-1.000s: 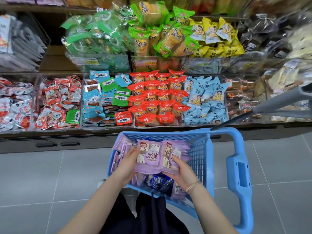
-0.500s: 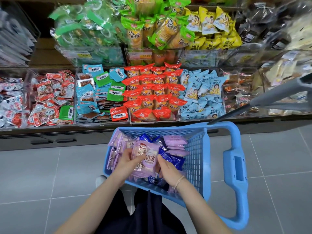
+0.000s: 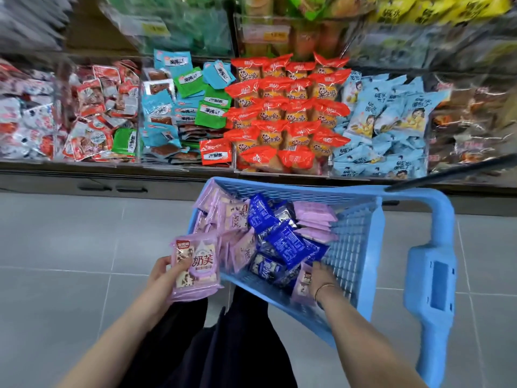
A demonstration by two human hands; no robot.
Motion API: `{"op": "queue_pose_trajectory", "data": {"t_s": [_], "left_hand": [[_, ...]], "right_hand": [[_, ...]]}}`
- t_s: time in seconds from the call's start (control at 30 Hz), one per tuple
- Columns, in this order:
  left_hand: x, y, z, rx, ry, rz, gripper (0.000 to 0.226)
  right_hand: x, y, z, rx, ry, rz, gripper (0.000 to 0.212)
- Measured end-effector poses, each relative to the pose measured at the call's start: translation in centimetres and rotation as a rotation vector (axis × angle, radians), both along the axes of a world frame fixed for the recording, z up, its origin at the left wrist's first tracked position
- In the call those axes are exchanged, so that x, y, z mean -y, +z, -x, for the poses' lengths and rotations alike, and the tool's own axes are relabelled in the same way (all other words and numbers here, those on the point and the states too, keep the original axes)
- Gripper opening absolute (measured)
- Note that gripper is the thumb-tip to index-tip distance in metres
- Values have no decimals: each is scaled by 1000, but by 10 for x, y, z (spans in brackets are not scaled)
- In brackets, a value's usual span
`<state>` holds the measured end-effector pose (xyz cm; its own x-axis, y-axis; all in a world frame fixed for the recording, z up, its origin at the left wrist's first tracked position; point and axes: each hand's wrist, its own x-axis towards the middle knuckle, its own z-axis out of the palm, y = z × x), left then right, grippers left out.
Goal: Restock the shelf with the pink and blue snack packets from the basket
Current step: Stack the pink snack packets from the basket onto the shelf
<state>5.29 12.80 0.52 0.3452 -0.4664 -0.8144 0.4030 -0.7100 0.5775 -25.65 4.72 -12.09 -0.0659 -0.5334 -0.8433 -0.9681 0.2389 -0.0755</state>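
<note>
Shelf [image 3: 279,175] at twelve o'clock; left hand [image 3: 161,273] grips pink packets [image 3: 195,267].
Probably light, slippery film, best pinched at the edges; right hand [image 3: 321,278] sits deep in basket [image 3: 355,247], grip hidden.

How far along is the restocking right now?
Done: nothing visibly; no pink or dark blue packets show on the shelf. In hand: the left hand grips a pink stack beside the basket, while the right hand reaches in among the rest. Left: blue packets and loose pink packets in the basket.
</note>
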Motion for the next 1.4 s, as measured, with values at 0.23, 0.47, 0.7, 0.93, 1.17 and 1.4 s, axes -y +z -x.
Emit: {"op": "queue_pose_trajectory", "data": {"t_s": [0.23,0.47,0.7,0.93,1.17,1.4], "left_hand": [[0,8,0,-2,-9,-6,14],[29,19,6,14,-156,40,21],[45,36,16,14,-410,96,54],[47,43,22,29,-600,92,102],[46,38,13,-37,-382,98,105],[33,17,-17,28,-91,23,54]], "right_hand": [[9,4,7,142,106,27,34],[38,98,-11,689,-451,179,29],[37,154,-72,932,-290,91,15],[19,156,-122,961,-140,419,11],[37,113,-98,786,-323,531,8],[92,48,-11,142,65,415,48]]}}
